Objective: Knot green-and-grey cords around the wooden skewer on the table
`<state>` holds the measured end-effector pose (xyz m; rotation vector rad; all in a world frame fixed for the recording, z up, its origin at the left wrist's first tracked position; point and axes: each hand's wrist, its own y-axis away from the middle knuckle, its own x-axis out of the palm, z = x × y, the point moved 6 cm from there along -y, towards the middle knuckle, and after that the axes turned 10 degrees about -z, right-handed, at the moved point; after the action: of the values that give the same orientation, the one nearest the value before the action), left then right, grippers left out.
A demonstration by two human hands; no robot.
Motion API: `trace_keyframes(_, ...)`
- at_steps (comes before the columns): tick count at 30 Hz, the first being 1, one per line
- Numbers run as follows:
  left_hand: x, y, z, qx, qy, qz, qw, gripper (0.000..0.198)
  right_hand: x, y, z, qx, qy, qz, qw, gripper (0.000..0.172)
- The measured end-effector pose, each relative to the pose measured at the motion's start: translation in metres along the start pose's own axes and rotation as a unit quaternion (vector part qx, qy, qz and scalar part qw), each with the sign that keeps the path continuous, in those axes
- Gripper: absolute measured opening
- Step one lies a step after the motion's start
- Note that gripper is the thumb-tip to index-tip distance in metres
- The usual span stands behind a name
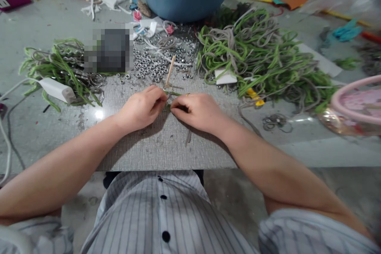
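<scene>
A thin green cord (pixel 176 93) is pinched between the fingertips of the left hand (pixel 142 109) and right hand (pixel 201 112), low over the tabletop (pixel 143 154); a short crosswise stretch shows, the rest hidden.

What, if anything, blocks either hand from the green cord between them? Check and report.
Nothing visible: the left hand and right hand both pinch in at the green cord. The wooden stick is just beyond them, not in between.
</scene>
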<state>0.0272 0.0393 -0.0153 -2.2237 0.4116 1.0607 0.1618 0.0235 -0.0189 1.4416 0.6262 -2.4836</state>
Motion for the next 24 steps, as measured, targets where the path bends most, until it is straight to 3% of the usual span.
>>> trace_keyframes(15, 0.0106, -0.0005, 0.0012, -0.031, -0.102, 0.065, 0.992, 0.022, 0.002, -0.0016, -0.0058, 0.021, 0.013, -0.052, 0.998, 0.013)
trace_keyframes(24, 0.0101, -0.0023, 0.0028, -0.012, -0.1, 0.042, 0.994, 0.026, 0.0032, -0.0019, -0.0077, 0.007, -0.002, -0.071, 0.997, 0.01)
